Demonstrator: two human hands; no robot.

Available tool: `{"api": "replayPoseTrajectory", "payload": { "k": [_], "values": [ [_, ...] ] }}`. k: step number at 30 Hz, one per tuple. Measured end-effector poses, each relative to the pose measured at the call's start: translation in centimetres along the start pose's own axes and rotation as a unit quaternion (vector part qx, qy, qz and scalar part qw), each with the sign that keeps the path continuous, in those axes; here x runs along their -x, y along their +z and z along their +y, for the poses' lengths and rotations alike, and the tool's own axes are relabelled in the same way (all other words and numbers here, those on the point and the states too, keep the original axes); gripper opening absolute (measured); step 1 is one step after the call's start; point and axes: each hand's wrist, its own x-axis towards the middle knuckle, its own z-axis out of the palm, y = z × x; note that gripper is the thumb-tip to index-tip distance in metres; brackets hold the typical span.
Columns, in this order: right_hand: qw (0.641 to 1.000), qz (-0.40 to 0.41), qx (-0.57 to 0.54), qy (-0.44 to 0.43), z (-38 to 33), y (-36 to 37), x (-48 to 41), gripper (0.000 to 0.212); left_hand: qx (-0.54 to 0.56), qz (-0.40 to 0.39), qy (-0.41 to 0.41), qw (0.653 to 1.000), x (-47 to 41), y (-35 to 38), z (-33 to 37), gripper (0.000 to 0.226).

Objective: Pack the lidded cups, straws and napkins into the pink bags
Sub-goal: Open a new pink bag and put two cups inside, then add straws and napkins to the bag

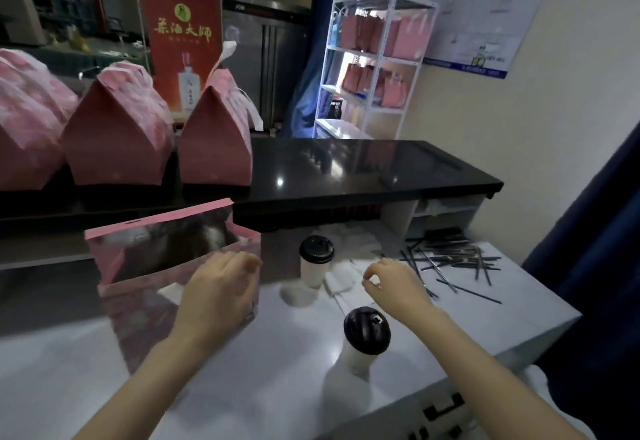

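Your left hand (218,289) curls its fingers over the open pink bag (138,311) rim while your right hand (394,283) hovers, loosely curled and empty, above the napkins (341,280) near the surface (284,346) far edge – brace the bag wide, then pinch one napkin cleanly.

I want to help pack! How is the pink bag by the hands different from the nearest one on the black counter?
The open pink bag has its top wide open; the closed pink bag is folded to a peak, with a white handle showing. The open pink bag stands on the white table, with the left hand holding its rim; the closed pink bag stands on the black counter, untouched. Both are pink and upright.
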Motion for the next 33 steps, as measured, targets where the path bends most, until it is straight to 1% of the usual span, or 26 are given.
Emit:
{"api": "replayPoseTrajectory", "payload": {
  "k": [3,6,10,14,17,20,23,28,33],
  "values": [
    [0.999,-0.035,0.001,0.034,4.8,1.1,-1.4,0.025,0.032,-0.066,-0.017,0.997,-2.1,5.1,2.2,0.017],
    [0.997,-0.061,-0.004,0.045,9.2,2.8,-3.5,0.028,0.054,-0.134,-0.029,0.989,-4.6,11.2,3.7,0.016],
    [0.993,-0.079,-0.062,0.058,13.7,5.3,-6.8,0.035,0.073,-0.222,-0.063,0.97,-8.2,19.1,5.3,0.017],
    [0.989,-0.1,-0.1,0.043,16.6,8.1,-10.0,0.041,0.059,-0.288,-0.072,0.953,-11.0,26.1,5.7,0.02],
    [0.989,-0.119,-0.088,0.008,18.0,10.4,-12.1,0.045,0.039,-0.335,-0.075,0.938,-12.2,30.3,5.5,0.027],
    [0.99,-0.114,-0.077,-0.016,18.9,12.7,-13.8,0.044,-0.006,-0.358,-0.072,0.931,-13.1,33.4,5.1,0.032],
    [0.993,-0.097,-0.057,-0.043,19.4,14.6,-15.2,0.041,-0.036,-0.376,-0.051,0.925,-14.1,35.6,4.8,0.033],
    [0.991,-0.107,-0.077,-0.002,19.4,16.7,-17.3,0.047,-0.067,-0.389,-0.045,0.918,-14.9,38.0,4.3,0.033],
    [0.988,-0.087,-0.13,-0.003,19.5,17.1,-18.4,0.05,-0.062,-0.394,-0.05,0.916,-15.1,39.0,4.2,0.034]
  ]
}}
